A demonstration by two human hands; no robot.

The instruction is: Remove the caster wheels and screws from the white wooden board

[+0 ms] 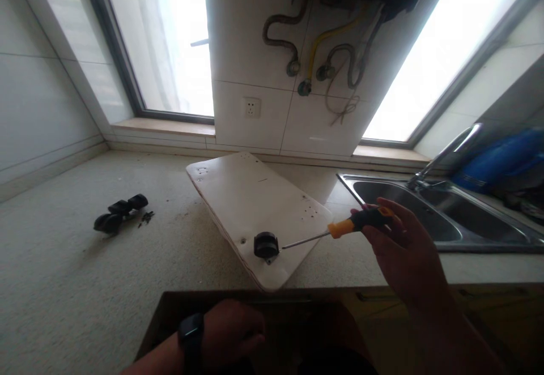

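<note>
A white board (250, 205) lies flat on the speckled countertop (63, 273), one corner reaching the front edge. A black caster wheel (266, 244) sits on the board near that corner. My right hand (403, 250) grips a screwdriver (340, 229) by its orange and black handle; the metal shaft points left, its tip close beside the caster. My left hand (232, 335), with a dark watch on the wrist, hangs low below the counter edge in shadow, fingers curled; I cannot make out anything in it.
More black caster wheels (121, 213) and small screws (147, 216) lie on the counter at the left. A steel sink (446, 216) with a tap (446, 151) is at the right. Tiled wall with a socket (252, 107) and hoses stands behind.
</note>
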